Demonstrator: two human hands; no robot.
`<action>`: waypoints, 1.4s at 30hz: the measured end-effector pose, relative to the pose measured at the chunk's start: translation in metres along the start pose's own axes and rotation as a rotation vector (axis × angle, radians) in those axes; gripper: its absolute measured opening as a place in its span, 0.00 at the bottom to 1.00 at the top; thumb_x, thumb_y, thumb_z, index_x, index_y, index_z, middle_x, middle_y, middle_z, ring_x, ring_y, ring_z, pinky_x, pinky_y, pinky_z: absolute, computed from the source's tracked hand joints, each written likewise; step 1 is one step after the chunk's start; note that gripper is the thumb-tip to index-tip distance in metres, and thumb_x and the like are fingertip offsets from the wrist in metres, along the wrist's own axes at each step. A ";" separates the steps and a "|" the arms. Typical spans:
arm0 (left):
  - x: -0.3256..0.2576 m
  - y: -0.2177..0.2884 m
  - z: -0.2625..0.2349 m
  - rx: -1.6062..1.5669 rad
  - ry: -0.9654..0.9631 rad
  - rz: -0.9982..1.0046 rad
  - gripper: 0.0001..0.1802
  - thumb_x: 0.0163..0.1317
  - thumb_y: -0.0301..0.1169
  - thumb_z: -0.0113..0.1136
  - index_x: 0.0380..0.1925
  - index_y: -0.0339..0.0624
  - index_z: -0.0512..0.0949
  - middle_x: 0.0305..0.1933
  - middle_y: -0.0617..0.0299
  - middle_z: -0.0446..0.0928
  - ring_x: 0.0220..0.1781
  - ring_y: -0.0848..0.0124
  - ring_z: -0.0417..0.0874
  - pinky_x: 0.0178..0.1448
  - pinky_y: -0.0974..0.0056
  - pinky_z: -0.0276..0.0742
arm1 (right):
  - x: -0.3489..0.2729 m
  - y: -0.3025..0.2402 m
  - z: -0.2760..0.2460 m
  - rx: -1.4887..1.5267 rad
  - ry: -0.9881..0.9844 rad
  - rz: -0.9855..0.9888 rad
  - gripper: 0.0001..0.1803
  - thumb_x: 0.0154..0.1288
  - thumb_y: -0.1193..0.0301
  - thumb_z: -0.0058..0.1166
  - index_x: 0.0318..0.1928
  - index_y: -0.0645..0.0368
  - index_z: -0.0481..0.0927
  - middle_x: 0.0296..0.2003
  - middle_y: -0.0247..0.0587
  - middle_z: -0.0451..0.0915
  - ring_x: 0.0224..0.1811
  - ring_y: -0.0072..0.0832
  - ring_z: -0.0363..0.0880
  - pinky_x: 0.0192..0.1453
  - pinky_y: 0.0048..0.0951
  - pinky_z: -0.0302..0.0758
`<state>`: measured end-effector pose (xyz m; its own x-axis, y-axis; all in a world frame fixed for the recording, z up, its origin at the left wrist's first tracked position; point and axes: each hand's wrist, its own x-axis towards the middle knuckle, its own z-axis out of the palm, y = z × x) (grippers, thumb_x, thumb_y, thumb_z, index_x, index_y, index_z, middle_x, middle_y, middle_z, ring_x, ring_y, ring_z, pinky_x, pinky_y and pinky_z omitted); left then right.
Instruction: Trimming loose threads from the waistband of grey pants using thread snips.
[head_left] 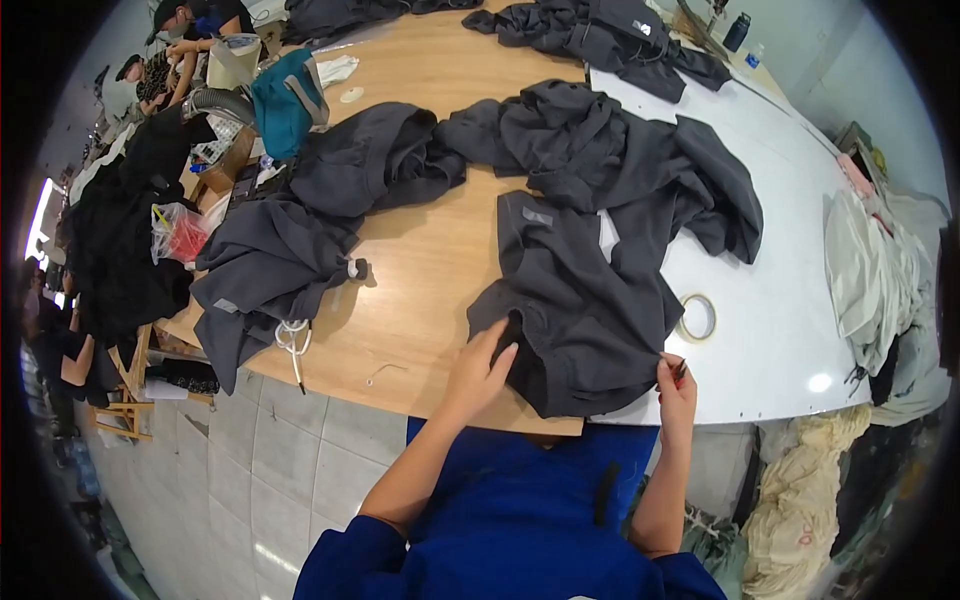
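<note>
A dark grey garment [600, 310] lies bunched at the table's near edge, with a gathered band and an opening on its left side. At that opening my left hand [482, 368] grips the cloth, thumb and forefinger apart at the rim and the other fingers partly hidden. My right hand [677, 392] is closed at the garment's right corner, the fingertips at its edge. A small dark object [681, 372] shows between those fingers, too small to name. Just above this hand, a roll of tape [697, 316] lies flat on the white surface.
More dark grey garments [365, 160] lie across the wooden tabletop [420, 300] and over the white part [760, 310]. At left are a teal bag [285, 100], a white cord [292, 338] and black cloth [130, 230]. Pale fabric [865, 280] hangs at right. People sit at far left.
</note>
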<state>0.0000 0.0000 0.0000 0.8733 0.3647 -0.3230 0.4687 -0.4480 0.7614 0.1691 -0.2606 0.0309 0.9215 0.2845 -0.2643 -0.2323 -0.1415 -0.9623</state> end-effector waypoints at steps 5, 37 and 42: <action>0.007 0.000 0.006 -0.566 0.564 0.073 0.38 0.71 0.39 0.53 0.71 0.29 0.51 0.72 0.41 0.58 0.75 0.53 0.57 0.75 0.60 0.51 | -0.003 0.005 -0.002 -0.256 -0.075 -0.120 0.14 0.74 0.67 0.48 0.48 0.63 0.81 0.29 0.28 0.76 0.30 0.14 0.66 0.35 0.17 0.64; -0.062 0.102 0.015 -1.337 0.101 0.064 0.06 0.66 0.23 0.59 0.39 0.33 0.82 0.37 0.67 0.81 0.38 0.81 0.77 0.45 0.75 0.72 | -0.070 -0.057 0.064 -0.268 -0.293 -1.139 0.14 0.57 0.69 0.68 0.43 0.57 0.83 0.19 0.32 0.72 0.18 0.23 0.69 0.22 0.23 0.62; -0.062 0.114 0.012 -1.352 0.150 0.043 0.05 0.66 0.23 0.59 0.39 0.34 0.81 0.38 0.67 0.80 0.39 0.82 0.77 0.47 0.75 0.71 | -0.081 -0.032 0.056 0.104 -0.295 -0.579 0.23 0.67 0.73 0.57 0.58 0.62 0.65 0.31 0.36 0.72 0.30 0.21 0.70 0.35 0.22 0.66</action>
<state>0.0005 -0.0836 0.1004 0.8203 0.4943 -0.2878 -0.1291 0.6502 0.7487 0.0839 -0.2261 0.0796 0.7861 0.5371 0.3058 0.2328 0.2009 -0.9515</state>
